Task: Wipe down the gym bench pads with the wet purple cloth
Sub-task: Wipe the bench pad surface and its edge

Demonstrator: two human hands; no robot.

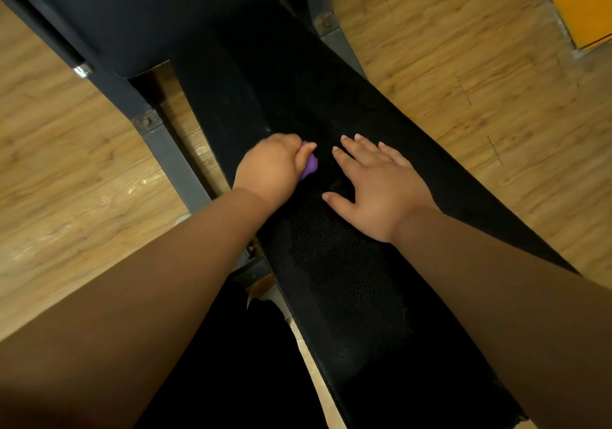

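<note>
A long black textured bench pad [347, 289] runs from the bottom right up toward the middle of the view. My left hand [270, 166] is curled around a bunched purple cloth [309, 161] and presses it on the pad near its left edge. Only a small part of the cloth shows past my fingers. My right hand [377, 186] lies flat on the pad just right of the cloth, fingers spread, holding nothing. A second, dark blue pad [159, 11] stands at the top of the view.
The bench's grey metal frame [178, 163] with bolted brackets runs along the pad's left side, over a light wood floor [73, 150]. An orange-topped object [586, 4] sits on the floor at the top right. My dark trouser leg [231, 362] is beside the bench below.
</note>
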